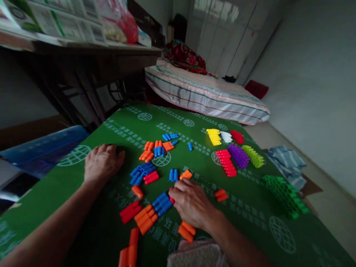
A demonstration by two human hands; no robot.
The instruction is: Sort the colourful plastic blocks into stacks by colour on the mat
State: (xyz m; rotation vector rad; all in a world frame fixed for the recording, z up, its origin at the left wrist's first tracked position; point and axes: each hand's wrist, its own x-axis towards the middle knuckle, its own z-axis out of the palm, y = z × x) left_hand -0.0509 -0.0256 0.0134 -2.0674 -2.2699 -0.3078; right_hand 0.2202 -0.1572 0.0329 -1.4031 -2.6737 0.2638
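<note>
Head view: a reddish bag holds pale lumps; the right hand grips a red piece; the left hand rests, fingers loose, on the surface.

1. Red peg, mostly hidden by right hand; grip cannot be told.
2. Orange pegs, nearest, cut off by bottom edge.
3. Cloth, lower part cut off by same edge.
4. Board, some lettering too blurred to read.
5. Boxes, upper left, cut off.

Smooth, slightly glossy plastic pieces
</note>
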